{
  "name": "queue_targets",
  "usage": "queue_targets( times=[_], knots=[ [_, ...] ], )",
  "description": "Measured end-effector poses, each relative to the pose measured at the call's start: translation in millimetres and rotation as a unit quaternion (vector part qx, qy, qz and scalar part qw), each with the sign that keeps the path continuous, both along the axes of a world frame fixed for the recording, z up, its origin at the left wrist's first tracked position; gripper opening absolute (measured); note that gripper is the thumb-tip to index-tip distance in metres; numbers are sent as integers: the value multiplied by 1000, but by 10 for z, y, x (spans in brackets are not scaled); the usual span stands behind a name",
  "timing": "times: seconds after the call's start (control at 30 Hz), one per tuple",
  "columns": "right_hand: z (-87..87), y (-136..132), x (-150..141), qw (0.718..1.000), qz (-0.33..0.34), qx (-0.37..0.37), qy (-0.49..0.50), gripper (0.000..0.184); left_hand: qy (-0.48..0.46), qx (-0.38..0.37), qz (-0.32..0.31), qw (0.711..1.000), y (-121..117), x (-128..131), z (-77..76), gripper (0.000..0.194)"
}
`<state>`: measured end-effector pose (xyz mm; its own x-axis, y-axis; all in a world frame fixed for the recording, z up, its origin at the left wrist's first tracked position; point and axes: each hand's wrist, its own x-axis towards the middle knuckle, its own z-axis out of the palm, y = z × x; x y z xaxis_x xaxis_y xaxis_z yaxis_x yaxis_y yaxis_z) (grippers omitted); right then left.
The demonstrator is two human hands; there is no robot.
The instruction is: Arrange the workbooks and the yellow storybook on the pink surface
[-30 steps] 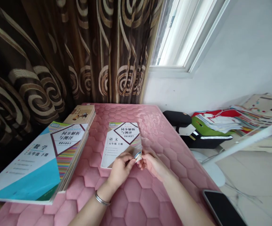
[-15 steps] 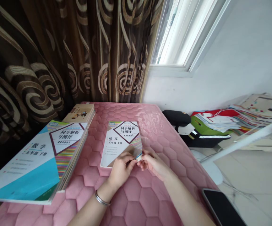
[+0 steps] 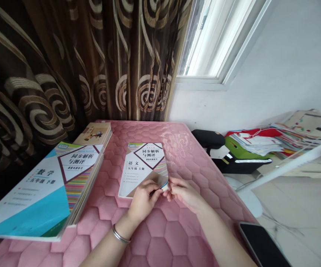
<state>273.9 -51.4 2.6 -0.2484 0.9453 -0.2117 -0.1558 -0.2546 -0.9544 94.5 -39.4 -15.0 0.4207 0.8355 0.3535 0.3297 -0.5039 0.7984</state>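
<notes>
A white workbook [image 3: 144, 167] with Chinese print lies face up on the pink quilted tablecloth [image 3: 160, 237]. Its lower right corner is raised, and a blue-white edge of pages shows there. My left hand [image 3: 144, 200], with a silver bangle on the wrist, is closed on that corner, thumb and fingers pinching it. From the other side, my right hand [image 3: 185, 194] has its fingers curled together against the same corner. Whether it grips the pages or only touches them is hard to see, as the fingertips hide the contact.
To the left, a larger math workbook [image 3: 38, 193] tops a stack, with a tan book [image 3: 93, 133] behind. A phone [image 3: 262, 244] lies at the right edge. Beyond are a white lamp stand [image 3: 283, 170], a black and green bag [image 3: 241, 155] and piled papers [image 3: 302, 137]. A curtain [image 3: 107, 59] hangs behind.
My right hand has shifted slightly to the right along the corner, and a bit more of the page edge shows. My left hand has stayed in place.
</notes>
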Motion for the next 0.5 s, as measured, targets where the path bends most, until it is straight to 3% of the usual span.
queue_targets(
  times=[0.5],
  knots=[
    [28, -10, 19, 1000, 9, -1, -27, 20, 16, 22, -4, 1000, 6, 8, -58, 19]
  ],
)
